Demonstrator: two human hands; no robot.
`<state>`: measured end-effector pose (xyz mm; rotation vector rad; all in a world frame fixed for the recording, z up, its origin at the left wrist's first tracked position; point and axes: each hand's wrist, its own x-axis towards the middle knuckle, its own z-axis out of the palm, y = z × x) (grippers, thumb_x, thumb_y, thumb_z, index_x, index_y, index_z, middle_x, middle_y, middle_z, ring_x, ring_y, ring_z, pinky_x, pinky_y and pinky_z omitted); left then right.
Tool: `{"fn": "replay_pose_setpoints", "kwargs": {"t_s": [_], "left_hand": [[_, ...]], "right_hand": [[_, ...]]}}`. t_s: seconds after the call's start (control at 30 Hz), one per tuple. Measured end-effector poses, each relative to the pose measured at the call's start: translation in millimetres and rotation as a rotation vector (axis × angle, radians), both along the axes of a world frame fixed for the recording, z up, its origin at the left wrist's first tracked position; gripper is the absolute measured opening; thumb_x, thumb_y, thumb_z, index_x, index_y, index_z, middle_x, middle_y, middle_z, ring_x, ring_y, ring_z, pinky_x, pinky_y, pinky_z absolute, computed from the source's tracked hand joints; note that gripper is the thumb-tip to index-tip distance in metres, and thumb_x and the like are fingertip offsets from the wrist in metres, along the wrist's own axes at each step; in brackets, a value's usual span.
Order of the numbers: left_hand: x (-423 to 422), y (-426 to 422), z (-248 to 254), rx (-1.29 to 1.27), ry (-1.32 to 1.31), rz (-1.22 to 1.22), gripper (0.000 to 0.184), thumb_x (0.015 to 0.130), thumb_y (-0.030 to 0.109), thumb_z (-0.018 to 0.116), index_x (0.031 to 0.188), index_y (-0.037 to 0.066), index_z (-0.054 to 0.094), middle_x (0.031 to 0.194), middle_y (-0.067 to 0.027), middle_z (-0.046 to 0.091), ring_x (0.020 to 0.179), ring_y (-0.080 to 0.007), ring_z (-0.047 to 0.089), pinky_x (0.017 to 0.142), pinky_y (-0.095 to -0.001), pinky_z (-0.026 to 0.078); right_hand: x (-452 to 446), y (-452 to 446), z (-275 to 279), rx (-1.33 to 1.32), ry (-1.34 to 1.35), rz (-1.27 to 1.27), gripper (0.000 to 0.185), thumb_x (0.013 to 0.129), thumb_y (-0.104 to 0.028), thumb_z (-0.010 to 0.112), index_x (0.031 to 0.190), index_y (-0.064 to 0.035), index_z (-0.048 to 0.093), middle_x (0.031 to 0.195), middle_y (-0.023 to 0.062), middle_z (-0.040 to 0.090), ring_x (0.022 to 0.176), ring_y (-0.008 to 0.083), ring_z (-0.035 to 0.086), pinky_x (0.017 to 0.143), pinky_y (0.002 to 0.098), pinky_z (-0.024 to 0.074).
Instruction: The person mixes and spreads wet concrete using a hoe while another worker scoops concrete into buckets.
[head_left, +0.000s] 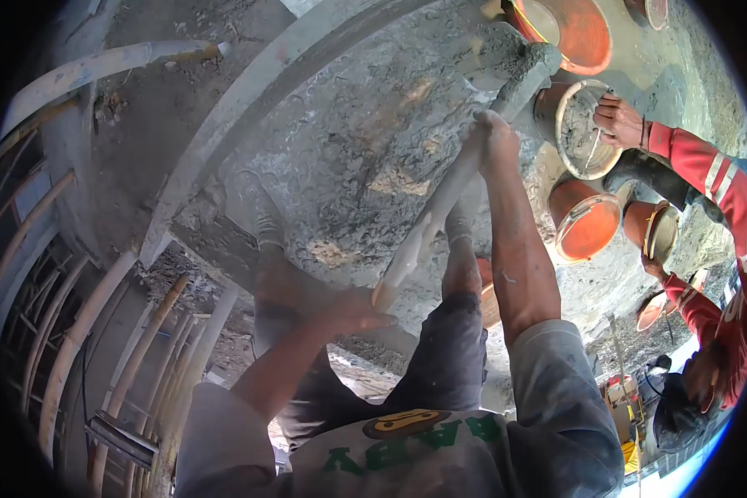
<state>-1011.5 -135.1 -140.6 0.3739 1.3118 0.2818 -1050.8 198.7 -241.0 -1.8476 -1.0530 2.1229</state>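
My right hand (496, 145) is closed around the upper part of a mud-coated wooden handle (423, 228). The handle slants from upper right to lower left, and its far end meets a cement-covered tool head (535, 62). At the handle's lower end is my left hand (358, 314), its fingers stretched out flat beside the butt, not wrapped round it. Wet grey cement mix (349, 166) lies beneath the handle and around my feet.
A co-worker in red sleeves (697, 162) grips a cement-filled bucket (585, 133) on the right. Orange buckets (589, 224) stand nearby. A curved concrete edge (216, 124) borders the mix on the left, with bamboo poles (83, 332) below it.
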Motion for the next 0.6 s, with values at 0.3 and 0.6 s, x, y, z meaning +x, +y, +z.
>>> {"fn": "replay_pose_setpoints", "kwargs": {"t_s": [0.3,0.6], "left_hand": [[-15,-44,59,-0.227,-0.092,0.284,0.052,0.077,0.053,0.06,0.095,0.005,0.064,0.08,-0.0177,0.065,0.08,-0.0322,0.064,0.073,-0.0404,0.047],[-46,-94,146,-0.559,-0.195,0.065,0.068,0.079,0.062,0.051,0.099,-0.003,0.061,0.09,-0.0231,0.064,0.087,-0.0353,0.062,0.077,-0.0396,0.046]], "right_hand": [[39,-104,-88,-0.199,-0.334,0.178,0.026,0.079,-0.02,0.051,0.093,0.0003,0.057,0.069,0.0118,0.053,0.053,0.0255,0.054,0.049,0.0372,0.0476],[146,-299,-118,-0.646,-0.332,-0.078,0.014,0.077,-0.021,0.049,0.08,-0.0067,0.049,0.063,0.0098,0.047,0.051,0.0254,0.05,0.048,0.0426,0.0467]]}}
